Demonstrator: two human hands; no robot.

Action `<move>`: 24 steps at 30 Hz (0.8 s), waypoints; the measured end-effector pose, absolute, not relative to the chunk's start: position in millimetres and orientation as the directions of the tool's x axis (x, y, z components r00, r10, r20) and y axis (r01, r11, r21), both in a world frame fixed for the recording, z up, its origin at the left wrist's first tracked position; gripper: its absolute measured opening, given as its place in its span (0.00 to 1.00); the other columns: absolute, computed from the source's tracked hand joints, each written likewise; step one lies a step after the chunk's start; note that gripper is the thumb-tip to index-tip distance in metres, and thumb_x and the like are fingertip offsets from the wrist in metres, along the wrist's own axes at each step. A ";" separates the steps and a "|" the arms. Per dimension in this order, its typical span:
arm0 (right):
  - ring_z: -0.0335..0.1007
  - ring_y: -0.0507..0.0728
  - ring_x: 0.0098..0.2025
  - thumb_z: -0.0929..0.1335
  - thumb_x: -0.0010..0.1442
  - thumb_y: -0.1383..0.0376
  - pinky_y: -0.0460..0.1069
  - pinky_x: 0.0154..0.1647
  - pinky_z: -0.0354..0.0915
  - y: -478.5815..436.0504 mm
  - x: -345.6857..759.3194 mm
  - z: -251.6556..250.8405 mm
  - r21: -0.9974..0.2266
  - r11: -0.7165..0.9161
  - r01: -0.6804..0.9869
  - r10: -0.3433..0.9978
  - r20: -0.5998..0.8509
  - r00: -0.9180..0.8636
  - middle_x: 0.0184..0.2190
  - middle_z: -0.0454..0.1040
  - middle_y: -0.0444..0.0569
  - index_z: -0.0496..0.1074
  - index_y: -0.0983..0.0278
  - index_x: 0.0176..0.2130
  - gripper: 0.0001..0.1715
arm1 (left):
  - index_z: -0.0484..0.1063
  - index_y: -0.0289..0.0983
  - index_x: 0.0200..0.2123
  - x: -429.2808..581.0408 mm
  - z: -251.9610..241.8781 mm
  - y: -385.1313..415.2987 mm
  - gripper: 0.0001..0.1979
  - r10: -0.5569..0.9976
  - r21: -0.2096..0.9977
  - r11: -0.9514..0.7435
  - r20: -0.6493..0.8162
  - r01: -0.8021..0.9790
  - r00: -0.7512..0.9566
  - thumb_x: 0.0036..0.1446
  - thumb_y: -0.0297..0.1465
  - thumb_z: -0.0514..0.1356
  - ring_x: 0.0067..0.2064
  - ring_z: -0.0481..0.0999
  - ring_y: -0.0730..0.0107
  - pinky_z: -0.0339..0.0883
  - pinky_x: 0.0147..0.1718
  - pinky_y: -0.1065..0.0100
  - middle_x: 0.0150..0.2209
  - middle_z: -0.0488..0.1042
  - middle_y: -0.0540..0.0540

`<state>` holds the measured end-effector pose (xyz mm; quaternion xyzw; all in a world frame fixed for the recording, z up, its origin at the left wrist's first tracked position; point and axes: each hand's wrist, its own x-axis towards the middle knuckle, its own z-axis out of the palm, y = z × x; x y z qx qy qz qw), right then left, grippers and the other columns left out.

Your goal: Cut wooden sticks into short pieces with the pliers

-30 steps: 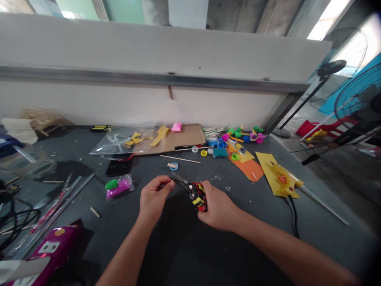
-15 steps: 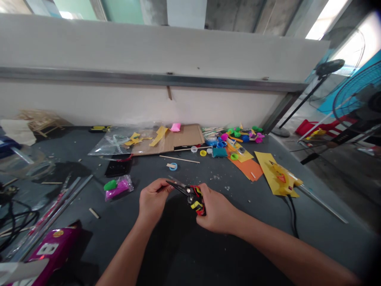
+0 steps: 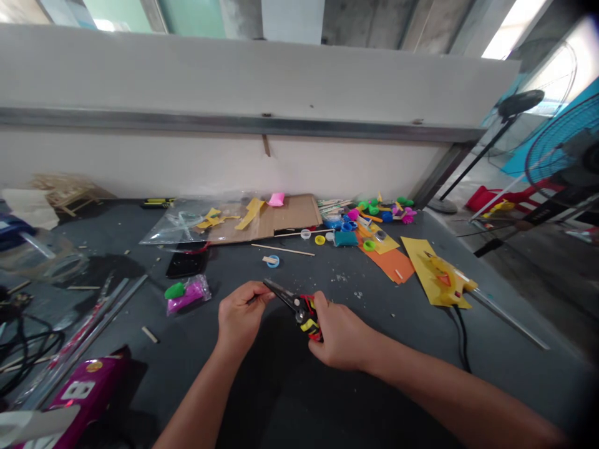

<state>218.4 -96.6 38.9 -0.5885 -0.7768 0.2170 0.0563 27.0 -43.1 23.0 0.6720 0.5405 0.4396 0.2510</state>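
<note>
My right hand is wrapped round the red, yellow and black handles of a pair of shears. Their dark blades point up and left, away from my right palm. At the blade tips, my left hand is closed in a pinch, thumb against fingers. Whatever sits in that pinch is too small or too hidden to make out. Both hands are held above the dark table. Just beyond the blades lies a blue ring with short wooden pieces on it.
A thin stick lies behind the ring. Left are a bag of purple clay, a magenta device and clear tubes. Right are orange paper and a yellow glue gun on yellow paper. Cardboard lies at the back.
The blades of the shears look closer together than before. Both hands have stayed in nearly the same place.
</note>
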 end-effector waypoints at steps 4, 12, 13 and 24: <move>0.67 0.58 0.32 0.64 0.46 0.60 0.49 0.29 0.56 -94.6 217.8 42.7 -0.385 0.231 0.893 0.945 -0.130 -0.301 0.34 0.68 0.52 0.54 0.65 0.41 0.23 | 0.73 0.39 0.23 26.4 22.7 -42.1 0.05 0.951 0.833 -0.279 0.310 0.477 0.015 0.47 0.30 0.58 0.29 0.73 0.71 0.66 0.30 0.73 0.26 0.76 0.51; 0.65 0.57 0.33 0.64 0.44 0.60 0.49 0.30 0.56 -94.9 220.7 45.9 -0.418 0.238 0.877 0.950 -0.087 -0.299 0.34 0.66 0.50 0.53 0.64 0.39 0.23 | 0.76 0.40 0.29 24.9 20.8 -42.8 0.08 0.926 0.781 -0.363 0.362 0.509 0.107 0.51 0.30 0.55 0.34 0.75 0.69 0.67 0.35 0.71 0.30 0.78 0.49; 0.65 0.57 0.33 0.65 0.43 0.59 0.49 0.30 0.56 -95.1 220.8 45.4 -0.431 0.232 0.872 0.949 -0.095 -0.300 0.34 0.66 0.50 0.53 0.64 0.39 0.23 | 0.76 0.40 0.29 25.0 20.8 -43.3 0.09 0.923 0.768 -0.370 0.367 0.522 0.114 0.52 0.30 0.55 0.34 0.75 0.69 0.67 0.36 0.71 0.31 0.78 0.49; 0.65 0.57 0.32 0.65 0.45 0.58 0.48 0.28 0.54 -97.0 218.5 48.7 -0.494 0.180 0.851 0.933 -0.188 -0.307 0.34 0.67 0.50 0.54 0.64 0.40 0.24 | 0.76 0.40 0.30 25.4 18.8 -45.1 0.09 0.899 0.697 -0.403 0.425 0.594 0.111 0.54 0.30 0.54 0.35 0.76 0.70 0.66 0.35 0.73 0.32 0.78 0.50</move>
